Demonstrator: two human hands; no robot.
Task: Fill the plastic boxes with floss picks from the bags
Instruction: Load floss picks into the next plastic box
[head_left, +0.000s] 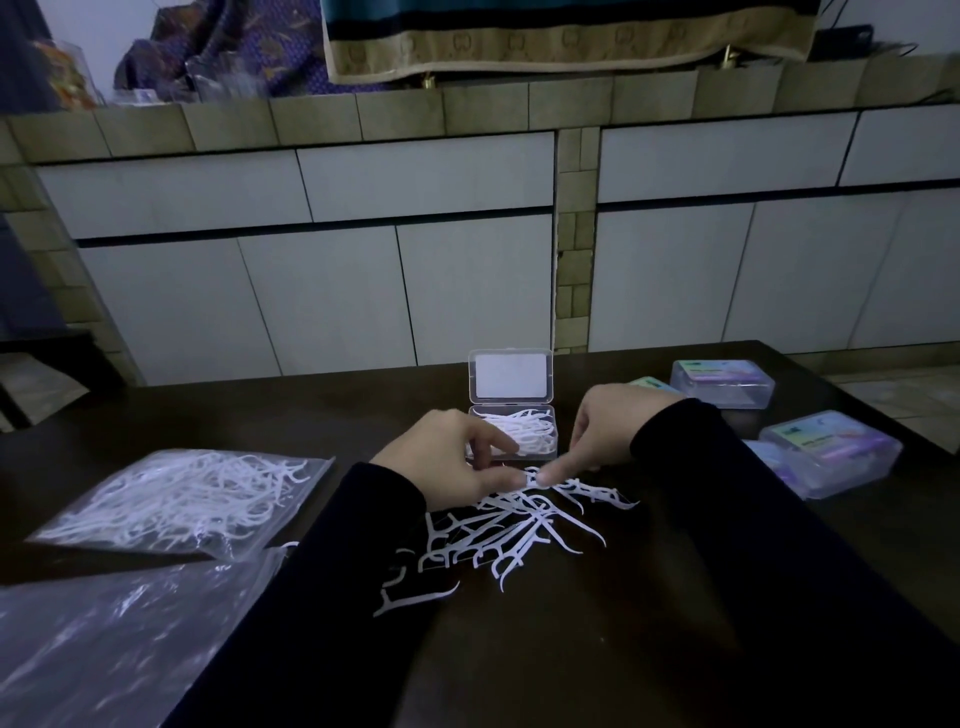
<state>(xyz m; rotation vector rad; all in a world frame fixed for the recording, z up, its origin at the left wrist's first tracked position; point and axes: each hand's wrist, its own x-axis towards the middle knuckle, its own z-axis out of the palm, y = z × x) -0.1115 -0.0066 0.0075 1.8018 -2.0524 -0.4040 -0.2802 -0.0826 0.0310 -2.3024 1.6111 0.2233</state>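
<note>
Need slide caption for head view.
Both hands pinch floss picks before the open box.

Under both hands the table (675, 597) is dark wood with a dull sheen. The floss picks (514, 530) look like smooth white plastic. Left of the left hand (447, 457), two bags (171, 499) are thin, glossy, crinkled film. Beyond the fingers, the open box (511, 410) is clear hard plastic, like the closed boxes (831, 452) to the right.

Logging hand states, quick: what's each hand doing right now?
Left hand: pinching a floss pick at the loose pile's top.
Right hand: fingertips pinching that same floss pick.
</note>
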